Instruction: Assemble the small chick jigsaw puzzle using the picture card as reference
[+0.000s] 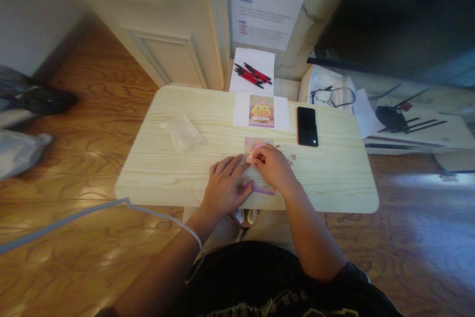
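A small pink jigsaw puzzle, partly covered by both hands, lies near the front edge of the table. My left hand rests flat at its left side, fingers spread and thumb over its lower part. Over the upper middle of the puzzle, the fingers of my right hand are pinched together; whatever is between them is too small to make out. Several small brown loose pieces lie just right of the right hand. Above the puzzle is a printed picture of a yellow cartoon figure on white paper.
A black phone lies right of the picture on the pale wooden table. A crumpled clear plastic bag is at the left. Red and black pens sit on paper behind. A grey cable crosses my left forearm.
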Motion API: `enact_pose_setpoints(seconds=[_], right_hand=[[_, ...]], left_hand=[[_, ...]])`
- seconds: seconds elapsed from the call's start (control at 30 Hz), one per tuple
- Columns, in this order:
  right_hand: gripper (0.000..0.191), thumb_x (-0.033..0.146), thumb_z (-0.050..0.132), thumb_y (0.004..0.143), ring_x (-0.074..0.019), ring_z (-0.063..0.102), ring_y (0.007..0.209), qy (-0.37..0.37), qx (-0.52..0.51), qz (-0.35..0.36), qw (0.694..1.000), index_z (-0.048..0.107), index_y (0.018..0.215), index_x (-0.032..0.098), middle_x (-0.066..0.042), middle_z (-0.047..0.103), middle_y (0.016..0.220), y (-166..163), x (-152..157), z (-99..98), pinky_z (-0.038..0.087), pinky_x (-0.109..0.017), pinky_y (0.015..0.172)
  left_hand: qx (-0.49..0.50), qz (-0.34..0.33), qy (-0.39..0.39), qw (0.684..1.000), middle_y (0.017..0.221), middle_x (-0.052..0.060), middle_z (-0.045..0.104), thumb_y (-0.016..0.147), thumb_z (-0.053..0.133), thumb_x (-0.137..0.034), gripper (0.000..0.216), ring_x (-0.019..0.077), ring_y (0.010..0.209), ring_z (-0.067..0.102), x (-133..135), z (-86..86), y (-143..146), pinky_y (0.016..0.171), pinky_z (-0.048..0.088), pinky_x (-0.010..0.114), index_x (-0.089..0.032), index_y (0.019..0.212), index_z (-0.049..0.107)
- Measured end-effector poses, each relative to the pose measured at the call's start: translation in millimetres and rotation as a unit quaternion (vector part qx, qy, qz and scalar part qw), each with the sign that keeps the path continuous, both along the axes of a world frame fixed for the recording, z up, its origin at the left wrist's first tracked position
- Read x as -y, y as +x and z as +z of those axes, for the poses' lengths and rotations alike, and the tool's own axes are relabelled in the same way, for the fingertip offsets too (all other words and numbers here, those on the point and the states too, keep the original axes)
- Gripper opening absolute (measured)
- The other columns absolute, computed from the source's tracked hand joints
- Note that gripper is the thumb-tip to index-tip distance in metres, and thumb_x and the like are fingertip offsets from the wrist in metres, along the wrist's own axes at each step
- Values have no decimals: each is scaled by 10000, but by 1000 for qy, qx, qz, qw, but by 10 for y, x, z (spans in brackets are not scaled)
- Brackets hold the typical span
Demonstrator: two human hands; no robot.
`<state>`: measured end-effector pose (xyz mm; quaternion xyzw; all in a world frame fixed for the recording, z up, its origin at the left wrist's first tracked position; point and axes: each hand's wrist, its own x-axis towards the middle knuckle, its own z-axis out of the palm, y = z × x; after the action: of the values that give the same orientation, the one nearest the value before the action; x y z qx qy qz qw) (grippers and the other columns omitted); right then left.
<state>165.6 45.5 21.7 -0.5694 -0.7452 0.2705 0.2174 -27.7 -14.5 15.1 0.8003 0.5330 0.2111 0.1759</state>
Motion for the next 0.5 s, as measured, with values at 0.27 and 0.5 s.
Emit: enact_pose_setpoints(seconds=[0.27, 0.5], right_hand=[[211, 77, 607, 919, -198, 635, 1001, 11, -30, -4, 999, 726, 1031, 211, -48, 678, 1045, 44, 29, 27, 508, -330, 925], [427, 176, 716, 904, -277, 539, 1307, 44, 14, 26, 999, 677, 1325, 240, -111, 608, 1371, 136, 143, 104, 441, -454, 1168]], left_hand=[[209, 82, -129, 966, 1380, 103, 666, 898, 621, -298, 602, 284, 1267, 631, -81, 73, 50, 1076, 513, 487, -236, 1485, 501], [417, 160, -254, 858, 1364, 99, 662, 786, 746, -354, 511, 254, 1195, 667, -253, 19, -15, 1067, 519, 460, -248, 1270, 618]])
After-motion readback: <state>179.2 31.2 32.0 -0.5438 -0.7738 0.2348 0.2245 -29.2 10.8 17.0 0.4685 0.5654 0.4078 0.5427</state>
